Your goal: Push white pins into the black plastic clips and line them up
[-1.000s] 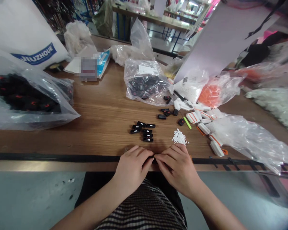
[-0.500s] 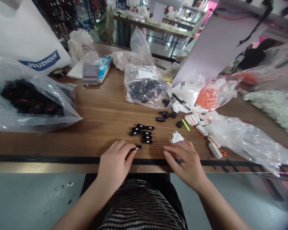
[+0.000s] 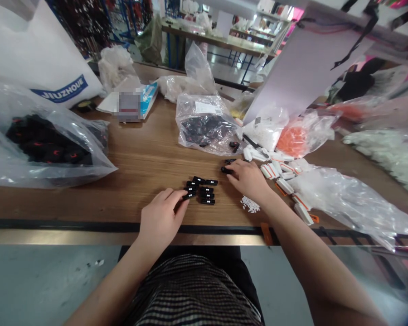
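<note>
Between thumb and fingers, my left hand (image 3: 162, 213) grips a small black plastic part with white dots (image 3: 190, 195), at the near end of a group of like parts. Beside it lies a short column of the same black parts (image 3: 207, 195). Farther out, my right hand (image 3: 246, 177) has its fingers closed on another small black plastic part (image 3: 226, 170), near a few loose black pieces (image 3: 230, 161). A heap of tiny white pieces (image 3: 250, 204) lies below my right wrist.
A clear bag of black parts (image 3: 207, 124) stands at the back, a larger one (image 3: 54, 145) at left. White-and-orange casings (image 3: 285, 185), a bag of orange pieces (image 3: 292, 138) and an empty-looking clear bag (image 3: 353, 199) lie at right. The table's front edge (image 3: 88, 236) runs below my hands.
My left hand has moved up with its black part to the group's near end. My right hand has reached forward from beside the white heap and closed on a black part.
</note>
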`<state>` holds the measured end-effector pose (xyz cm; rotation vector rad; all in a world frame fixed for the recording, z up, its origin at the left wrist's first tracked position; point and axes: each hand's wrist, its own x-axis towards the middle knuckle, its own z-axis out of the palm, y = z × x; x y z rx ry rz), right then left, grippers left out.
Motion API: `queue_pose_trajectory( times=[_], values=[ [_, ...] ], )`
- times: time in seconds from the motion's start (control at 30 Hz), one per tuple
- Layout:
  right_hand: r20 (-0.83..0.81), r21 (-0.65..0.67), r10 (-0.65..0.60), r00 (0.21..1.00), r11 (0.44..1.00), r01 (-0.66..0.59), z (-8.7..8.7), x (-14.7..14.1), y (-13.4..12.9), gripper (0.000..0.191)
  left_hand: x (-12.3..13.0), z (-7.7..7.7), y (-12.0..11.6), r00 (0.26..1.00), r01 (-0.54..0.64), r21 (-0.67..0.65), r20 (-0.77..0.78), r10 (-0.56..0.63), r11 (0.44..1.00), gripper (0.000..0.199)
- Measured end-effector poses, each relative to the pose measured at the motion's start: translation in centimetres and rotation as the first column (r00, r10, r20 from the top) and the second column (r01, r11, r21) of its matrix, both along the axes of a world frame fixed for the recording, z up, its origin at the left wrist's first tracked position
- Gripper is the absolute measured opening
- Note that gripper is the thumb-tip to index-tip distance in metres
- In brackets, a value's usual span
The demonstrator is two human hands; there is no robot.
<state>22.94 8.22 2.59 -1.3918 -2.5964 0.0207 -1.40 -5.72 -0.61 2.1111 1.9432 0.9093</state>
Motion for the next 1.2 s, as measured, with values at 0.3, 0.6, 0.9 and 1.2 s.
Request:
queue_pose_trajectory(
  times=[0.3, 0.6, 0.9, 1.2],
  values=[
    [0.003, -0.086, 0.039, 0.999, 0.996, -0.039, 1.2, 0.8, -4.4, 0.009, 0.5, 0.6, -1.3, 0.985, 0.02, 0.198, 0.165, -0.053, 0.98, 0.008],
    [-0.154, -0.225, -0.26, 0.953, 0.949, 0.222, -0.1, -1.0, -12.9, 0.024, 6.0, 0.3, -3.6, 0.969, 0.232, 0.015, 0.087, -0.232, 0.973, 0.026],
    [-0.35, -0.262, -0.31, 0.884, 0.938, 0.225, -1.6, -2.1, -14.3, 0.037, 6.1, -0.4, -2.6, 0.961, 0.252, 0.039, 0.103, -0.255, 0.967, 0.02],
    [-0.351, -0.184, -0.478, 0.805, 0.878, 0.441, -2.6, 10.2, -10.0, 0.024, 4.8, -0.8, -1.9, 0.919, 0.365, 0.051, 0.141, -0.368, 0.93, 0.016]
  ],
)
